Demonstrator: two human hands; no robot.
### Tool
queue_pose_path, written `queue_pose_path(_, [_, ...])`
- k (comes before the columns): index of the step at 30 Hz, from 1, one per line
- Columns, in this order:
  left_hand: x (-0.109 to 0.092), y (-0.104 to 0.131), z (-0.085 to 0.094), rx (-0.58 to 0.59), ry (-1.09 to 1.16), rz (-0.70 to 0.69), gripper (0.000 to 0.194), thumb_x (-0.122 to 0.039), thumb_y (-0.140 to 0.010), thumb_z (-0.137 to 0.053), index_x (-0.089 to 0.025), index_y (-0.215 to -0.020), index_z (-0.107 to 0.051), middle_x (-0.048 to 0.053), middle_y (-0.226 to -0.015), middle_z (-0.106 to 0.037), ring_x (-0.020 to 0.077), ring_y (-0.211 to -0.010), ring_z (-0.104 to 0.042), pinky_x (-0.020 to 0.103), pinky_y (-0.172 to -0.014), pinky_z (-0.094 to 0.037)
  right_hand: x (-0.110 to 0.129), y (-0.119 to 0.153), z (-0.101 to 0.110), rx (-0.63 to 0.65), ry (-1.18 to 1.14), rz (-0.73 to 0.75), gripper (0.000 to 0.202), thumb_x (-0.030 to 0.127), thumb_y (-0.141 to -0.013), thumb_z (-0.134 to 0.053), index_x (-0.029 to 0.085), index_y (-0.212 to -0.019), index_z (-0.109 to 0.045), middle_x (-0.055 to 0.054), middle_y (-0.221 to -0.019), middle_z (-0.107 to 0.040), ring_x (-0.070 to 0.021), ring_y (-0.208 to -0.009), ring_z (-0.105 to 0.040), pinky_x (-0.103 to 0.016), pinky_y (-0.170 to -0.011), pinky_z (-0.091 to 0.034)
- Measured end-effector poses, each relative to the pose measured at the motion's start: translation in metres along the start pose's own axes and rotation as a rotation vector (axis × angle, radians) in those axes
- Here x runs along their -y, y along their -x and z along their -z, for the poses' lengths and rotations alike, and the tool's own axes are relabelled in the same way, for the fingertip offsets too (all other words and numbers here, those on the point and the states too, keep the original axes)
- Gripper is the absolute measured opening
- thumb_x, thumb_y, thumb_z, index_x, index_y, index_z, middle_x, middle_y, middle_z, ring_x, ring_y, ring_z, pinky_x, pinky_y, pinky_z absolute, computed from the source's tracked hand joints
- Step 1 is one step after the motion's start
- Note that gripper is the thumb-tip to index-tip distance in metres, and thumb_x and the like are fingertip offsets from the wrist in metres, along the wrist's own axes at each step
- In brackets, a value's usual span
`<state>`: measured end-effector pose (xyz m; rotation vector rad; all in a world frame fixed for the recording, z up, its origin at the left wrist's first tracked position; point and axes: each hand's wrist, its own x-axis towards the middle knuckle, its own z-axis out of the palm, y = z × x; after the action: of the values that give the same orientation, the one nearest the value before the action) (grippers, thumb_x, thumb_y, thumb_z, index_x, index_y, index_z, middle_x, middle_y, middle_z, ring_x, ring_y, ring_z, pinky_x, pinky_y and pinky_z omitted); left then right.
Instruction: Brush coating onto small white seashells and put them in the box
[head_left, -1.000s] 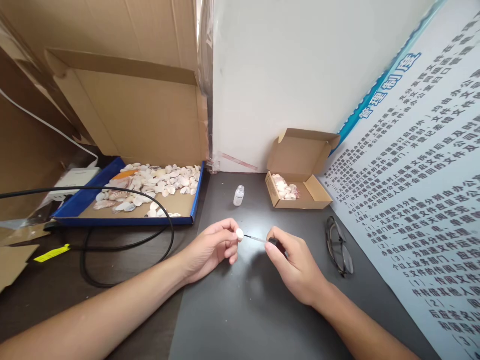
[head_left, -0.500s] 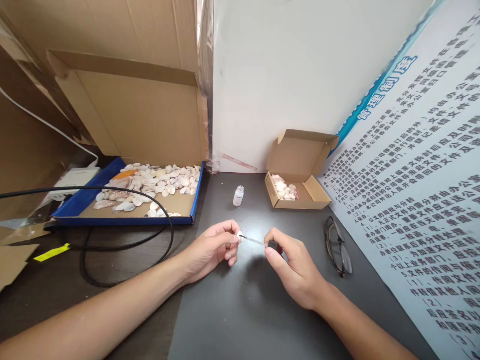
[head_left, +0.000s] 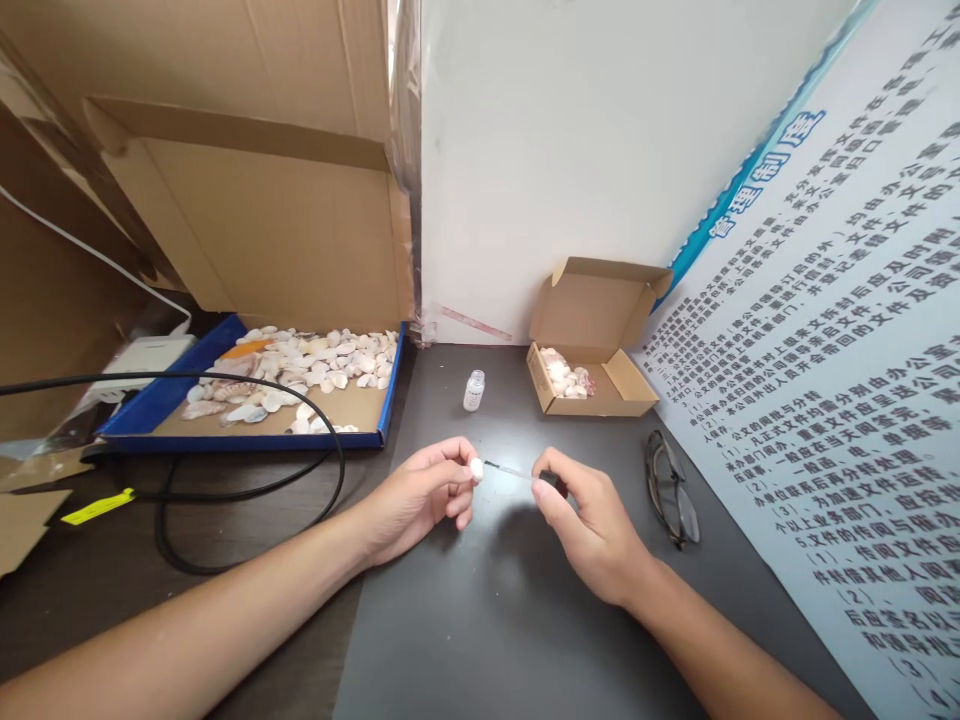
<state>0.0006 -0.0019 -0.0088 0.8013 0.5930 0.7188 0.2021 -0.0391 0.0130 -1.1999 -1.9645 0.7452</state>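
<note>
Dark table (head_left: 480, 620), small bottle (head_left: 473, 391), cardboard box (head_left: 596, 407), what seem glasses (head_left: 672, 490)

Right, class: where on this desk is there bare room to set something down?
Bare: the dark mat below both hands, between the forearms; also between the bottle and small box. Crowded: left, with the blue tray and black cable.

Eyeglasses (head_left: 685, 514) – looped black cable (head_left: 150, 376)

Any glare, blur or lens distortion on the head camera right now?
Head view: pale glare on the dark mat near the left hand; soft shadow below the right hand; wide-angle stretch toward the edges; vial label too small to read.
</note>
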Motion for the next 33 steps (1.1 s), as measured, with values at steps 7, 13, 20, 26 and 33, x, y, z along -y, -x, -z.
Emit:
queue_pose_path(7, [0.0001, 0.0007, 0.0008, -0.013, 0.014, 0.002, 0.008, -0.016, -0.080, -0.054, -0.013, -0.083, -0.048, -0.002, -0.069, -0.039, 0.0042, -0.052, -0.037, 0.022, -0.055, -0.042, 0.0002, -0.0004, -0.0005, -0.002, 0.030, -0.021, 0.027, 0.031, -0.093, -0.042, 0.016, -0.071, -0.042, 0.003, -0.062, -0.040, -0.0129, -0.054, -0.038, -0.024, -0.053, -0.026])
queue_pose_path(13, [-0.0002, 0.0004, 0.0009, -0.010, 0.014, 0.007, 0.010, -0.018, -0.080, -0.055, -0.014, -0.082, -0.047, -0.002, -0.066, -0.037, 0.0050, -0.052, -0.037, 0.021, -0.055, -0.041, 0.0007, -0.0004, -0.0004, 0.022, 0.000, 0.015, 0.024, 0.031, -0.094, -0.041, 0.017, -0.075, -0.043, 0.003, -0.065, -0.041, -0.0132, -0.056, -0.039, -0.024, -0.054, -0.027])
queue_pose_path(20, [-0.0005, 0.0012, -0.0003, -0.017, 0.012, 0.005, 0.011, -0.017, -0.079, -0.056, -0.013, -0.081, -0.047, -0.002, -0.066, -0.038, 0.0047, -0.052, -0.037, 0.021, -0.054, -0.041, 0.0021, 0.0009, 0.0004, -0.002, -0.014, 0.027, 0.025, 0.031, -0.094, -0.040, 0.017, -0.073, -0.041, 0.003, -0.064, -0.040, -0.0131, -0.056, -0.038, -0.024, -0.054, -0.027])
queue_pose_path(26, [-0.0006, -0.0002, 0.0003, -0.020, 0.022, 0.002, 0.009, -0.017, -0.080, -0.056, -0.013, -0.082, -0.048, -0.002, -0.067, -0.037, 0.0045, -0.052, -0.037, 0.020, -0.054, -0.041, 0.0014, 0.0001, -0.0006, -0.016, 0.037, -0.025, 0.027, 0.032, -0.094, -0.041, 0.017, -0.071, -0.042, 0.003, -0.063, -0.040, -0.0132, -0.056, -0.038, -0.024, -0.053, -0.026])
queue_pose_path(33, [0.0009, 0.0011, 0.0025, -0.010, 0.031, 0.000, 0.009, -0.017, -0.079, -0.056, -0.013, -0.083, -0.049, -0.002, -0.070, -0.041, 0.0042, -0.052, -0.039, 0.021, -0.055, -0.042, 0.0020, -0.0002, -0.0008, -0.003, 0.063, -0.009, 0.026, 0.030, -0.092, -0.043, 0.016, -0.070, -0.041, 0.003, -0.061, -0.040, -0.0128, -0.054, -0.038, -0.024, -0.052, -0.026])
